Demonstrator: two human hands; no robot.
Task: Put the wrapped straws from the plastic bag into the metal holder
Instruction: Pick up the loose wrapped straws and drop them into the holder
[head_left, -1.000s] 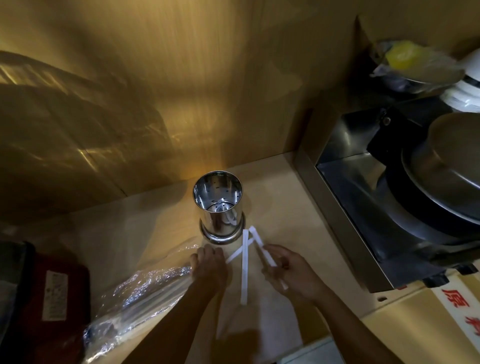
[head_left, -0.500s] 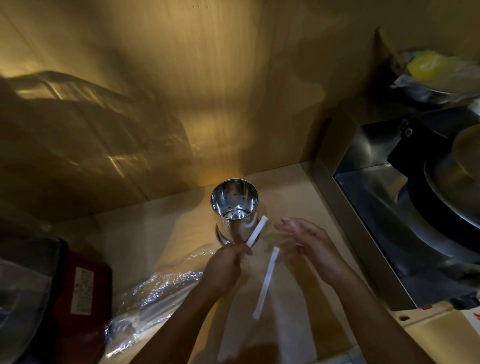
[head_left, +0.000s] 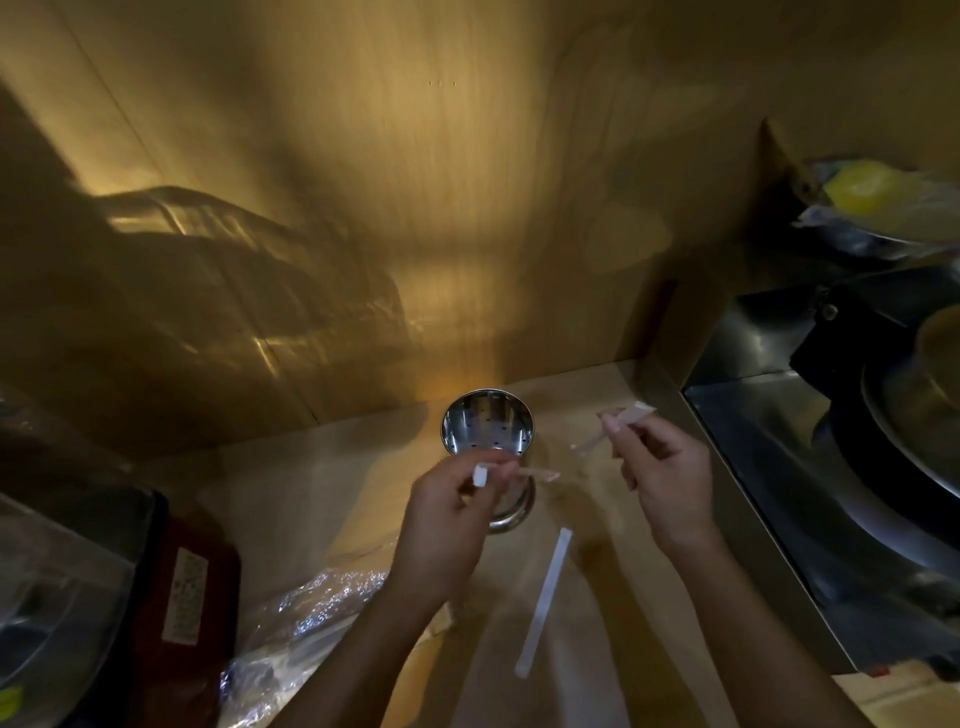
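The metal holder (head_left: 488, 427), a shiny perforated cup, stands upright on the wooden counter near the back wall. In front of it, my left hand (head_left: 447, 525) pinches a wrapped straw (head_left: 519, 472) that lies across the holder's front. My right hand (head_left: 660, 467), to the holder's right, grips another wrapped straw (head_left: 626, 418), blurred and pointing up to the right. A third white wrapped straw (head_left: 544, 603) lies flat on the counter between my forearms. The clear plastic bag (head_left: 306, 629) lies crumpled at lower left.
A dark red box with a white label (head_left: 187, 597) sits left of the bag. A steel appliance with a round dark pan (head_left: 831, 467) fills the right side. A wooden wall (head_left: 415, 208) rises close behind the holder. A wrapped yellow item (head_left: 862, 189) rests on a shelf at upper right.
Both hands have risen from the counter, each with a straw. The left hand's straw has swung across the holder's front. The right hand, open a moment ago, has closed on a straw. One straw stays on the counter.
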